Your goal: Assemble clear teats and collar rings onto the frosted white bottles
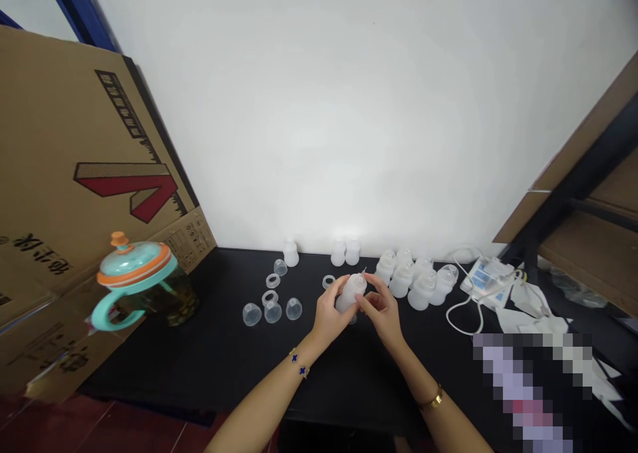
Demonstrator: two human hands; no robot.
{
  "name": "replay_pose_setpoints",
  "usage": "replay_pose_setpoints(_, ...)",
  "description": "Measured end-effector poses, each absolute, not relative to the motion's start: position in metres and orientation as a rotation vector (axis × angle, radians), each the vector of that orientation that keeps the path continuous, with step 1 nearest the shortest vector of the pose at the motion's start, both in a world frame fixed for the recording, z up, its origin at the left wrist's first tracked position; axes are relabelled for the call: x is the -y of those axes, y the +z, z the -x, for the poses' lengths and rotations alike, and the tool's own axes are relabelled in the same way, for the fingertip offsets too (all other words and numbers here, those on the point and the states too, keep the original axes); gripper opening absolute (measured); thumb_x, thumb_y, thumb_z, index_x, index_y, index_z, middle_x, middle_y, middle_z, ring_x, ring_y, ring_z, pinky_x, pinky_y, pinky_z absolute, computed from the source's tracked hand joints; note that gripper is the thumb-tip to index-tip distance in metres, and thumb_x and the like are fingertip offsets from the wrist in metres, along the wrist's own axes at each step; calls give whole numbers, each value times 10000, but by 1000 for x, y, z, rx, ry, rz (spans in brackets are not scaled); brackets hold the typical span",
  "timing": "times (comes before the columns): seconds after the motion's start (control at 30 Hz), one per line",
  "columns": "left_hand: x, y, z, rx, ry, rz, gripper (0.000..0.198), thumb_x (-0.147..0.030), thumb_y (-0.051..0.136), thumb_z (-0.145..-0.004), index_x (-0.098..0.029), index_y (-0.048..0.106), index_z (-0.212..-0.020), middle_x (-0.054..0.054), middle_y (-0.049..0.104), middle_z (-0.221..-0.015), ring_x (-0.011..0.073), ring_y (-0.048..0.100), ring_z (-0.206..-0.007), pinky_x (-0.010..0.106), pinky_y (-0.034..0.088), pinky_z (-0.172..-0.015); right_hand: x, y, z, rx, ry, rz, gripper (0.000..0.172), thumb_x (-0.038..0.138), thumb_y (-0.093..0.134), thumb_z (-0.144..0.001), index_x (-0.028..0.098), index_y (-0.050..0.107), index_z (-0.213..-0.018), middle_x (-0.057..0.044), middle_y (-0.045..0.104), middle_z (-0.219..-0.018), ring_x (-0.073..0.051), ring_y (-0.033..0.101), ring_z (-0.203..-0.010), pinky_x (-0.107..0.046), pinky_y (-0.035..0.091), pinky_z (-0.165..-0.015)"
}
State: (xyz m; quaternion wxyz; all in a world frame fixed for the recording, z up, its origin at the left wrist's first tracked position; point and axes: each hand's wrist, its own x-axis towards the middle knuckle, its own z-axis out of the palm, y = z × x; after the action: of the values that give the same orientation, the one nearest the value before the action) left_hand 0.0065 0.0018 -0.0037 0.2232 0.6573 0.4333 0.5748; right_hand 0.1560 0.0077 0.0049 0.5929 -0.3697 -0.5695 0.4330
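Observation:
Both of my hands hold one small translucent white bottle above the black table. My left hand is wrapped round its body from the left. My right hand pinches near its top from the right. A cluster of several similar white bottles stands just right of my hands, and three more stand against the wall. Several clear caps and rings lie to the left of my hands.
A glass jug with a teal and orange lid stands at the table's left end, before a large cardboard box. A white device with a cable and plastic bags lie at the right, beside a dark shelf frame.

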Motion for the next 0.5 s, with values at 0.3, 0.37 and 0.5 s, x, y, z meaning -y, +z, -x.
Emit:
replay_pose_setpoints(0.3,-5,-10,-8,-1203,1654,-1921,428,-305,693,-871,-207,615,-1280,92,714,-1210,235,693,-1052,365,579,-890,-6,7,-157,1393,965,907,479,410,756,-838,257,605,-1266,47,563,-616,-155,524,-557,-285,445,-536)
replay_pose_setpoints(0.37,-5,-9,-8,-1202,1657,-1905,434,-301,693,-867,-209,612,-1284,90,714,-1214,236,697,-1053,369,582,-893,-7,5,-157,1385,975,908,507,414,762,-832,253,599,-1284,38,579,-638,-161,535,-569,-294,455,-546)
replay_pose_setpoints(0.5,-3,-8,-8,-1210,1652,-1881,472,-266,698,-844,-217,596,-1301,85,706,-1242,241,696,-1076,380,579,-920,-10,0,-155,1365,1053,918,613,422,792,-796,244,582,-1343,30,602,-655,-170,553,-581,-302,472,-552)
